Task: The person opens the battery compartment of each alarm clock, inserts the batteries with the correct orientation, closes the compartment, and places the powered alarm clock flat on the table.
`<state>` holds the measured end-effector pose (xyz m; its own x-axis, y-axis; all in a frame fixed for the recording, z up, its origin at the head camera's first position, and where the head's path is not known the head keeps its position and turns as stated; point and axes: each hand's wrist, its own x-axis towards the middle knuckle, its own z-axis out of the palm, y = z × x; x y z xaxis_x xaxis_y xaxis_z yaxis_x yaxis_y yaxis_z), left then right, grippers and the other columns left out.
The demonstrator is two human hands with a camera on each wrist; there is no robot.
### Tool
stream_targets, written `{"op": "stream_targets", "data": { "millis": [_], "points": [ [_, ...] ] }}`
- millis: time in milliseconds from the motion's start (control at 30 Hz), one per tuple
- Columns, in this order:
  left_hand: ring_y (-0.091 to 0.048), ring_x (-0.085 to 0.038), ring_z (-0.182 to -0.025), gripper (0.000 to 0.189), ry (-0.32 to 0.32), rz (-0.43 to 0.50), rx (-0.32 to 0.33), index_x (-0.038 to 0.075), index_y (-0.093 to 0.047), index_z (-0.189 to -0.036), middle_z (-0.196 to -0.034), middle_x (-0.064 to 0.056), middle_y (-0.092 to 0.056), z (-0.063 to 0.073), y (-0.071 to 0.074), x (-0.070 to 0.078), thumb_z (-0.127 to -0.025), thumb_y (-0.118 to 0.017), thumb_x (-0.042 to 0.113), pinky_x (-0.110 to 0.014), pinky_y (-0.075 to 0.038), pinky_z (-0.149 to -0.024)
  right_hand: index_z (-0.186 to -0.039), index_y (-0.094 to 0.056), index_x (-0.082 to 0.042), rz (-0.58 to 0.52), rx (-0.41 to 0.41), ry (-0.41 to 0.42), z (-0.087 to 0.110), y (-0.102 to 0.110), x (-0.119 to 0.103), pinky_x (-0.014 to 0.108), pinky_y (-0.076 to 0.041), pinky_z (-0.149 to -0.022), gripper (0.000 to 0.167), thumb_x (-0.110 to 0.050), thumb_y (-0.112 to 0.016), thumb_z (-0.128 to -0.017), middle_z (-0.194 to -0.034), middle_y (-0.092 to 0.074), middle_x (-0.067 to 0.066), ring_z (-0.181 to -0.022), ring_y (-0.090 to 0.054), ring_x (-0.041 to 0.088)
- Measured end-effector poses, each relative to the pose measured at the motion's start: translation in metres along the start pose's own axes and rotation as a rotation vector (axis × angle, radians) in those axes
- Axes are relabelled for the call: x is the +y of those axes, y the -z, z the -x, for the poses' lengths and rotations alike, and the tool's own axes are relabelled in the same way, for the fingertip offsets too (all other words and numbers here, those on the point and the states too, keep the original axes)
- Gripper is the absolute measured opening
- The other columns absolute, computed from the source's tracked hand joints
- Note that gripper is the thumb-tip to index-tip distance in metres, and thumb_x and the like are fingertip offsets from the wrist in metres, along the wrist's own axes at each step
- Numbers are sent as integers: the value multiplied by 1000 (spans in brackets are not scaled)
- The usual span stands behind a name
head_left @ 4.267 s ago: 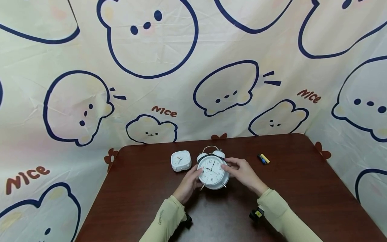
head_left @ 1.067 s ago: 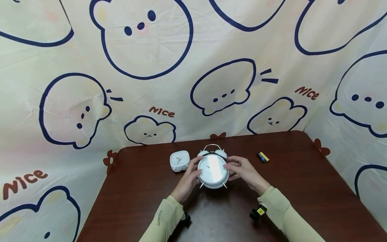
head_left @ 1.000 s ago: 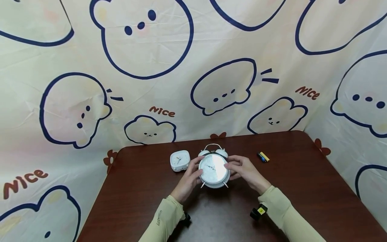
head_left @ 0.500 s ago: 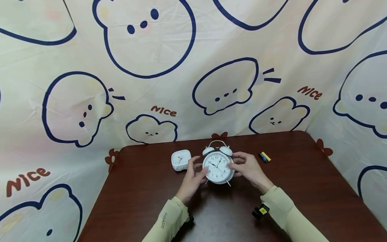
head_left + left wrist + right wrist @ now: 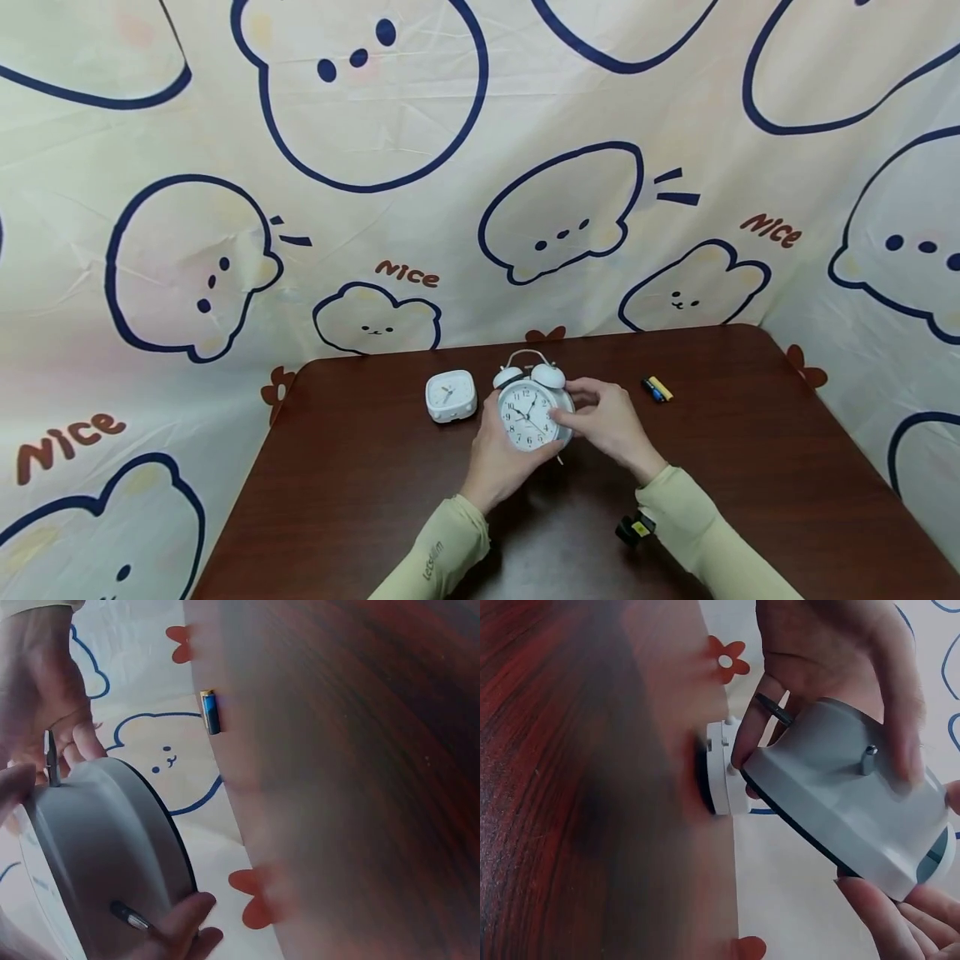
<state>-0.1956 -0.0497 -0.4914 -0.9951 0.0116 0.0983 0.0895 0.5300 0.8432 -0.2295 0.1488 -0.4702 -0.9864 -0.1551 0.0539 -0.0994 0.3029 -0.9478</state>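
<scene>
A white twin-bell alarm clock [image 5: 527, 415] is held up off the table between both hands, its dial facing me in the head view. My left hand [image 5: 498, 462] grips its lower left side, thumb reaching across the bottom front. Opposite it, my right hand [image 5: 611, 427] holds the right side, thumb on the dial's edge and fingers behind. Both wrist views show the clock's underside with its short metal feet; in the right wrist view the left thumb [image 5: 904, 735] lies along it. The back of the clock is mostly hidden.
A smaller white square clock [image 5: 451, 397] stands on the dark wooden table [image 5: 337, 500], left of the held one. Two batteries [image 5: 657, 390], one yellow and one dark blue, lie at the right rear. A printed cloth [image 5: 360, 250] hangs behind the table.
My left hand has shifted from the clock's left edge to a fuller grip, thumb now under the dial. The clock moved slightly left and tilted. My right hand keeps its hold.
</scene>
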Motion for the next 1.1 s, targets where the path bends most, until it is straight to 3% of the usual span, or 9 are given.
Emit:
{"op": "stream_targets", "data": {
  "millis": [167, 267, 433, 567, 767, 900, 1100],
  "points": [
    [-61, -24, -110, 108, -21, -40, 17, 14, -34, -152, -130, -6, -59, -5, -1, -10, -69, -91, 54, -43, -51, -92, -136, -64, -1, 77, -30, 20, 2, -1, -1, 28, -60, -68, 59, -30, -84, -88, -121, -73, 19, -87, -75, 19],
    [-60, -22, -108, 106, -24, -8, 4, 13, -34, -152, -129, -8, -60, -9, 2, -18, -71, -91, 52, -42, -51, -92, -141, -61, -5, 118, -77, 69, 2, -1, -2, 27, -59, -69, 62, -33, -82, -90, -124, -72, 16, -88, -73, 16],
    [-57, -25, -113, 96, -32, 219, -83, 9, -35, -151, -135, -12, -57, -15, 11, -26, -78, -89, 40, -43, -48, -98, -151, -51, -12, 69, -189, 148, -1, 4, 6, 27, -60, -75, 66, -30, -78, -94, -135, -65, 16, -99, -73, 20],
    [-54, -27, -122, 90, -19, 394, -177, 8, -34, -153, -143, -15, -51, -18, 17, -35, -83, -85, 34, -40, -48, -101, -160, -36, -18, 22, -278, 196, -2, 9, 15, 35, -62, -88, 85, -23, -83, -89, -149, -50, 17, -120, -65, 32],
    [-60, -21, -109, 79, 30, 599, -325, 9, -32, -154, -141, -21, -54, -20, 20, -44, -90, -73, 30, -36, -52, -85, -167, -12, -24, -19, -378, 225, -1, 2, 21, 60, -44, -113, 118, -19, -91, -80, -165, -29, 15, -146, -42, 42],
    [-60, -18, -107, 74, 56, 729, -410, 11, -31, -154, -138, -17, -52, -18, 20, -44, -91, -66, 28, -33, -51, -82, -167, -4, -29, -24, -386, 226, 0, -5, 20, 61, -40, -115, 127, -18, -93, -78, -168, -24, 15, -149, -39, 42],
    [-59, -18, -114, 73, 28, 846, -492, 10, -26, -157, -139, -11, -49, -16, 19, -44, -94, -60, 25, -37, -54, -89, -166, -6, -38, 25, -334, 244, 2, -14, 18, 60, -45, -112, 127, -20, -94, -76, -168, -19, 11, -146, -42, 44]
  ]
}}
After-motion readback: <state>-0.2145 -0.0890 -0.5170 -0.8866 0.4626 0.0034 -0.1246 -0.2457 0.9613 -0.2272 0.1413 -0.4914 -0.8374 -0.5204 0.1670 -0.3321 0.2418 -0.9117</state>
